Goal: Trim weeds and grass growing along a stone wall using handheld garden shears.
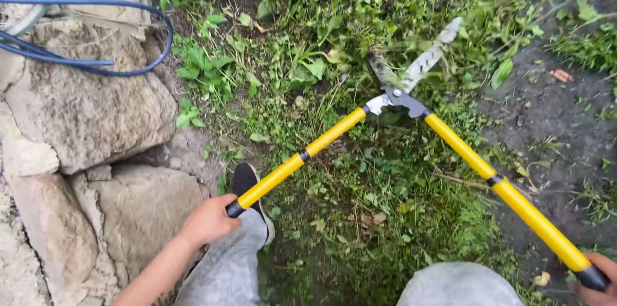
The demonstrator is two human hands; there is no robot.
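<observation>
Shears (411, 84) spread over weeds (360, 42); both hands' grip seemingly closed on yellow handles.

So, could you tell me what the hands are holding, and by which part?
Long-handled hedge shears: left hand and right hand each grip a black handle end.

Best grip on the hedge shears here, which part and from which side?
Grip the black ends of the shears, one per hand, from the near side, as the left hand and right hand do. The yellow handles splay toward the person; the blades point away into the weeds.
</observation>
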